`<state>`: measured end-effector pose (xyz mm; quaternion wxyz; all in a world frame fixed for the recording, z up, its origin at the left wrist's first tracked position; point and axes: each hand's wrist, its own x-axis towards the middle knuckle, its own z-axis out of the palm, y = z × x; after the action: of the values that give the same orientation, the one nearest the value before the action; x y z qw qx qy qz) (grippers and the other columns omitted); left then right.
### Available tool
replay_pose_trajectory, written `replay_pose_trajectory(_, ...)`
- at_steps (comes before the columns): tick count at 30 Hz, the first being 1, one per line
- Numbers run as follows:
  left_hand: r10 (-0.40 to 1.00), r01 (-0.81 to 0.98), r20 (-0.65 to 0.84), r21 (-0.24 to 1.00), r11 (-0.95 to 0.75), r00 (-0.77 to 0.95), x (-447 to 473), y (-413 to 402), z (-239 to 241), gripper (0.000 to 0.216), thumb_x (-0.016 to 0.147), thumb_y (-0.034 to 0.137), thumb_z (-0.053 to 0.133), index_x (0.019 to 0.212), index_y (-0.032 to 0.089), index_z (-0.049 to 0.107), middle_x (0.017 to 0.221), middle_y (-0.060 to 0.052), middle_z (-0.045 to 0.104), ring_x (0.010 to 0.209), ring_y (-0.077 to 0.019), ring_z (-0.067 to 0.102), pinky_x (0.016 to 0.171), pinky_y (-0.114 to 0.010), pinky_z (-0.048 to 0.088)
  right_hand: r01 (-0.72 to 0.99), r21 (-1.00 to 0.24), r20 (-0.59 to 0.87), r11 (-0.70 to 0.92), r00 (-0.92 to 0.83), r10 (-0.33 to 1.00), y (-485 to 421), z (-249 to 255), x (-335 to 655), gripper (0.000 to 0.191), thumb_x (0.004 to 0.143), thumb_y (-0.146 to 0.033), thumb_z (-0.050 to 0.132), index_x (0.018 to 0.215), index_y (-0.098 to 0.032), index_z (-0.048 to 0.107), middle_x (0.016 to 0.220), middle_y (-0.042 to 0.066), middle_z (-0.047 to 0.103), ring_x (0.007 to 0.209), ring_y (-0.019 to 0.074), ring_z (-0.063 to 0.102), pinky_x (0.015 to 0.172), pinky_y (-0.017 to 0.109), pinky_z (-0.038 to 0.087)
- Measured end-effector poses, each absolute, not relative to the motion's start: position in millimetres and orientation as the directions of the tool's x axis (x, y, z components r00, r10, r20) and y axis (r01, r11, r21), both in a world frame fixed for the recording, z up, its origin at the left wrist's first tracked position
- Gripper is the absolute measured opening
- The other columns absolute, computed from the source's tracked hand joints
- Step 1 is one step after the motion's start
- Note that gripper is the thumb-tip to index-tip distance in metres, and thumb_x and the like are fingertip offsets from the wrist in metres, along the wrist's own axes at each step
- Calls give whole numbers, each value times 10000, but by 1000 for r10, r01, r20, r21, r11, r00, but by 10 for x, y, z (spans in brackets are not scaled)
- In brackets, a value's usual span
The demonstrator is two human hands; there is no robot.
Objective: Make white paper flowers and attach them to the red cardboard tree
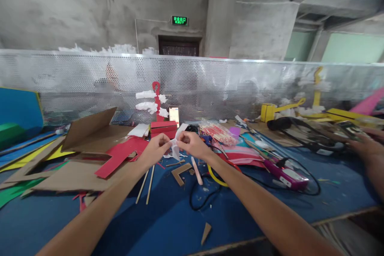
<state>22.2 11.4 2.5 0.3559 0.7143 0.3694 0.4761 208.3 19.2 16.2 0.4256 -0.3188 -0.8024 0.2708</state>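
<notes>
Pinching 1 thin white strip (175,151) over the bench (162,228): left hand (156,147) and right hand (193,145) both have fingers closed around its middle, so neither's nearer. Long axis looks roughly near-to-far, far end leaning right, beside the red box (163,129).

The paper (175,153) at the centre of the frame is white, over a blue tabletop (138,232). I see brown cardboard (75,176) at lower left, a red box (163,128) mid-frame, a purple device (285,177) at lower right. Behind, the silver screen (216,92) is dotted with holes; the exit sign (179,20), upper middle, glows green.
</notes>
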Motion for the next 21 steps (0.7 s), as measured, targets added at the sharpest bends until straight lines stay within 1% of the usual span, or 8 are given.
replay_pose_trajectory(2, 876, 172, 407, 873, -457, 261, 213, 131, 15, 213, 774, 356, 597, 752, 171, 494, 610, 28, 576, 560, -121, 573, 554, -230, 469, 272, -724, 508, 634, -413, 756, 219, 141, 2085, 139, 768, -280, 595, 727, -163, 531, 599, -27, 539, 490, 92, 493, 425, 181, 374)
replay_pose_trajectory(5, 871, 169, 407, 871, -461, 277, 212, 140, -3, 207, 776, 349, 597, 841, 167, 522, 644, 20, 588, 578, -129, 581, 556, -237, 479, 239, -754, 497, 612, -403, 769, 231, 124, 2073, 135, 750, -268, 611, 815, -162, 559, 651, -7, 578, 532, 111, 537, 422, 181, 393)
replay_pose_trajectory(8, 839, 206, 432, 835, -511, 332, 218, 129, -14, 228, 798, 362, 583, 900, 160, 553, 727, -7, 612, 623, -137, 591, 576, -240, 481, 237, -726, 516, 646, -433, 739, 224, 119, 2057, 152, 754, -272, 617, 844, -149, 605, 714, 22, 624, 616, 130, 585, 528, 206, 454)
replay_pose_trajectory(10, 813, 243, 460, 794, -557, 358, 214, 131, -19, 229, 806, 364, 580, 898, 154, 576, 761, -21, 625, 647, -141, 593, 590, -237, 474, 245, -688, 538, 684, -460, 706, 224, 113, 2053, 135, 759, -260, 614, 826, -145, 629, 736, 31, 643, 662, 137, 599, 616, 226, 473)
replay_pose_trajectory(12, 801, 288, 482, 759, -584, 355, 196, 149, -26, 222, 811, 351, 570, 890, 146, 602, 751, -28, 635, 644, -143, 588, 590, -235, 461, 263, -662, 549, 702, -468, 693, 233, 104, 2056, 119, 760, -242, 604, 815, -143, 641, 748, 34, 651, 677, 139, 601, 643, 231, 472)
replay_pose_trajectory(16, 790, 419, 525, 670, -613, 317, 124, 208, -39, 181, 806, 265, 526, 868, 152, 653, 748, -31, 662, 671, -156, 591, 619, -238, 442, 327, -649, 538, 687, -441, 718, 258, 88, 2070, 133, 755, -216, 584, 845, -137, 640, 767, 38, 658, 656, 132, 591, 625, 225, 457)
replay_pose_trajectory(18, 788, 489, 544, 624, -609, 288, 89, 229, -45, 175, 786, 216, 500, 821, 161, 663, 730, -20, 663, 666, -156, 586, 604, -231, 423, 348, -632, 547, 692, -432, 717, 261, 88, 2077, 130, 752, -217, 579, 843, -136, 626, 756, 32, 653, 650, 131, 586, 615, 221, 443)
replay_pose_trajectory(21, 796, 563, 556, 589, -580, 238, 62, 242, -51, 176, 759, 186, 478, 767, 165, 652, 693, -6, 646, 637, -150, 568, 570, -225, 394, 368, -585, 574, 722, -442, 690, 246, 99, 2084, 114, 759, -241, 576, 814, -144, 600, 700, 6, 627, 633, 128, 568, 586, 208, 411)
